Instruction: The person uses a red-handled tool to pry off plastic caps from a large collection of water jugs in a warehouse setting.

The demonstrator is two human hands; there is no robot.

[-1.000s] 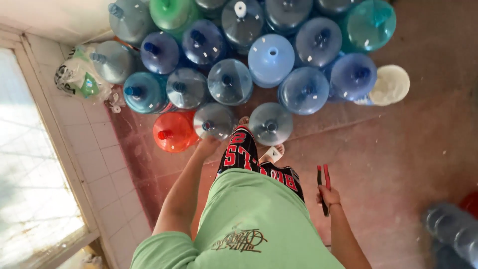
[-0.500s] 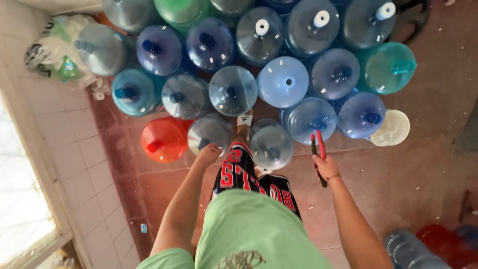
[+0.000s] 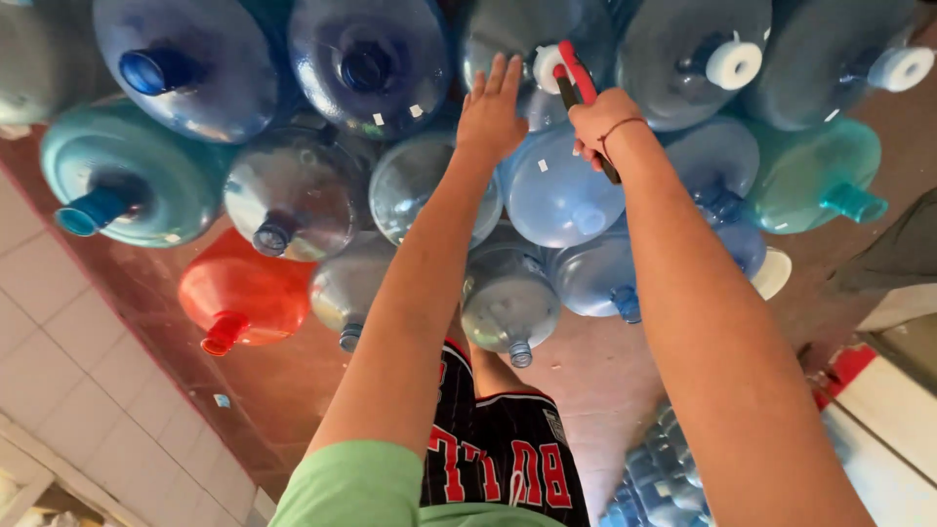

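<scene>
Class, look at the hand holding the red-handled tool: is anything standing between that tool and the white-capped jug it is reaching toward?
Nothing visible. The right hand holds the red-handled tool right at the jug's white cap, and the left hand rests beside it, not across it.

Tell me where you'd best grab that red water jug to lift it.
Probably by the neck. The red jug stands on the tiled floor at the edge of the cluster, its short red neck uncapped and free. Come from above on the open floor side; other jugs crowd its far side, and the round body offers no handle.
</scene>
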